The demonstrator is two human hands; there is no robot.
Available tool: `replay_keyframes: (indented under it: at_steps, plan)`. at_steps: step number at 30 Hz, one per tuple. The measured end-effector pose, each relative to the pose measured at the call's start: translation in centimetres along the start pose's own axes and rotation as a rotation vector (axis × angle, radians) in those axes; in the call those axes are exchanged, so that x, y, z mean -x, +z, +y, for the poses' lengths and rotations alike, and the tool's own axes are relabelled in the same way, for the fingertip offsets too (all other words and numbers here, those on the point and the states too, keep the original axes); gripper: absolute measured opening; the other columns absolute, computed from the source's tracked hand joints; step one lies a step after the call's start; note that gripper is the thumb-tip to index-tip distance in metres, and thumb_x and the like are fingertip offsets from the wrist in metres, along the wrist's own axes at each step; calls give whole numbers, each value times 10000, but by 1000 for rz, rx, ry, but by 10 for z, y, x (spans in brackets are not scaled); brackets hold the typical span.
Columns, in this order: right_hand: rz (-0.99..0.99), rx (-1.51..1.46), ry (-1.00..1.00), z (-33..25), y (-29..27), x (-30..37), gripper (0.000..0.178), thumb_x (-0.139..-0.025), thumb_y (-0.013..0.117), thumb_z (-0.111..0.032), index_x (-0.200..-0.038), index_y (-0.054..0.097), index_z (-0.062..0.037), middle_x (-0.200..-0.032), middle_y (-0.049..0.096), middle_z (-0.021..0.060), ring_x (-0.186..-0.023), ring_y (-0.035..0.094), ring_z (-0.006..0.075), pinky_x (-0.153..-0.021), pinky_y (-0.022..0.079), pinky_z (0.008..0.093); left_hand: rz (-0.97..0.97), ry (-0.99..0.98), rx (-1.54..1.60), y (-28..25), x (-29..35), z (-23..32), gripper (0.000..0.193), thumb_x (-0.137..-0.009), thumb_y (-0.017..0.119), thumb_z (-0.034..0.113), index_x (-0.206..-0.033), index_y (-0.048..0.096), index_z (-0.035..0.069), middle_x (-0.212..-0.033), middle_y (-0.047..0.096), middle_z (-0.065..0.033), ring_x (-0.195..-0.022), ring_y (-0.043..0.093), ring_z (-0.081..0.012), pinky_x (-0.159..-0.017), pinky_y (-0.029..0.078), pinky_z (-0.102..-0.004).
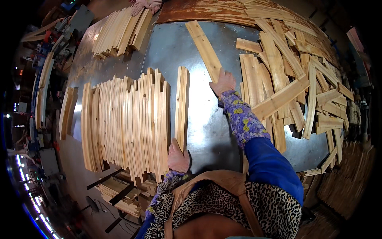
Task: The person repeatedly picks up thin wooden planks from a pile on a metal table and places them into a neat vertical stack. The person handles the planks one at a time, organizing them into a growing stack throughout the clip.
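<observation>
My right hand (pixel 224 83) grips the near end of a flat wooden plank (pixel 203 47), which slants away to the upper left over the metal table. Farther left and nearer to me, my left hand (pixel 178 158) is closed round the near end of a pair of boards (pixel 182 105) standing on edge side by side. Just left of that pair runs a long row of boards on edge (pixel 133 123), packed face to face with uneven ends. Both wrists wear flowered sleeves.
A loose heap of planks (pixel 278 75) covers the right side of the metal table (pixel 203 135). Another row of boards (pixel 119 34) stands at the far left, with a co-worker's gloved hands (pixel 146 4) at its end. One separate bundle (pixel 67 113) is at the left edge.
</observation>
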State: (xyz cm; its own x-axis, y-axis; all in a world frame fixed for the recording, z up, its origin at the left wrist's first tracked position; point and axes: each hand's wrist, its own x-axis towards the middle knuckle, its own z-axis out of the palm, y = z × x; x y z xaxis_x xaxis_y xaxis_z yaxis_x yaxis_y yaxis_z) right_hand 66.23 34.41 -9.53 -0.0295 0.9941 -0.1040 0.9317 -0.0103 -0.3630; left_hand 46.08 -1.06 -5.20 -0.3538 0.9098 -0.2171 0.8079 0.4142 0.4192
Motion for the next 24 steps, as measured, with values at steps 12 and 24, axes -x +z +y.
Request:
replay_keyframes:
  at_steps: [12, 24]
  plan:
    - [-606, -187, -290, -51, 132, 324, 573, -1003, 666, -402, -1340, 603, 57, -844, 758, 203, -775, 756, 367, -711, 578, 552, 222, 648, -73, -18, -12, 25, 517, -1041, 608, 391, -1382, 642, 3, -1359, 609, -231, -1274, 565, -443, -1157, 406, -608]
    - [427, -620, 810, 161, -134, 176, 529, -1002, 754, -370, -1230, 685, 102, -981, 775, 214, -1100, 761, 330, -922, 578, 425, -6, 650, -390, -22, -17, 9, 507, -953, 706, 408, -1276, 722, 18, -1363, 671, -168, -1457, 465, -442, -1279, 282, -617]
